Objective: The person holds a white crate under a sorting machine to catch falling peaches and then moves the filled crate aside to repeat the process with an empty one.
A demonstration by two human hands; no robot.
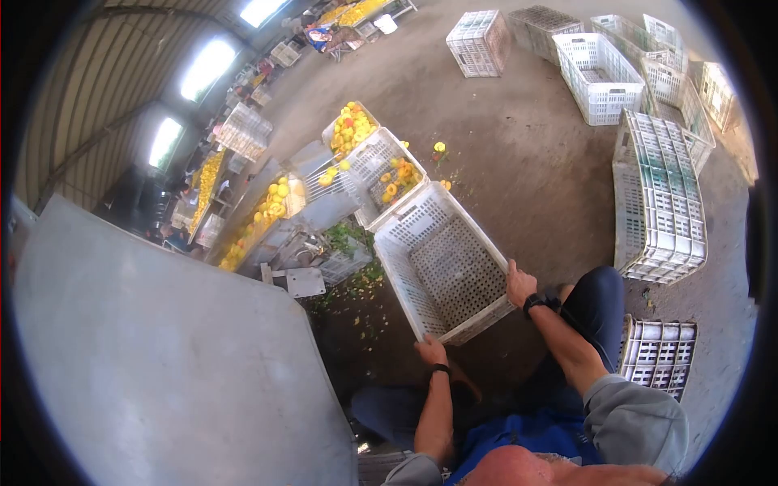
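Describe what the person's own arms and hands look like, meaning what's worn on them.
Both forearms are bare, with grey sleeves pushed up past the elbows. The left hand has a thin dark band at the wrist. The right hand has a chunkier black watch or strap at the wrist. No gloves on either hand.

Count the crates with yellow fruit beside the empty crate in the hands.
2: one crate directly beyond the held empty crate, another behind it. Farther ones may be hidden.

White lattice crate (442, 263), yellow fruit (350, 130), blue shirt (527, 433).
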